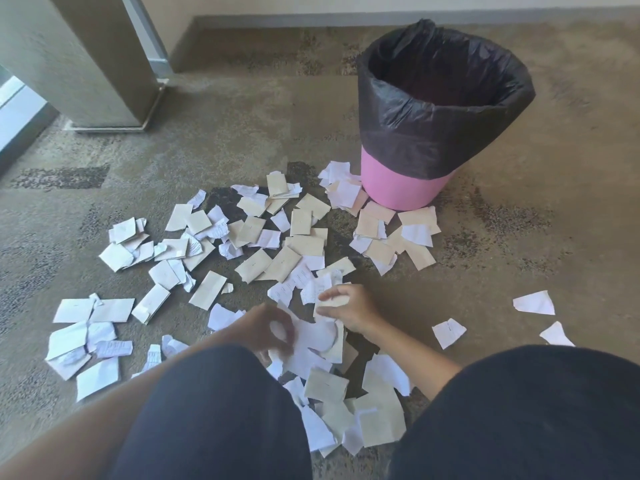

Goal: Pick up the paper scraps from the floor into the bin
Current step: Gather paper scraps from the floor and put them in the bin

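— Across the carpet, what's lying around?
— Paper scraps, reaching the pink bin by the wall. My right hand is pinching one; my left hand is blurring, fingers unclear. My knees are hiding some.

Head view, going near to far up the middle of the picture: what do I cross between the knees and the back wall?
Scraps between the knees → left hand and right hand gripping paper → main spread of scraps → pink bin with black liner → wall skirting.
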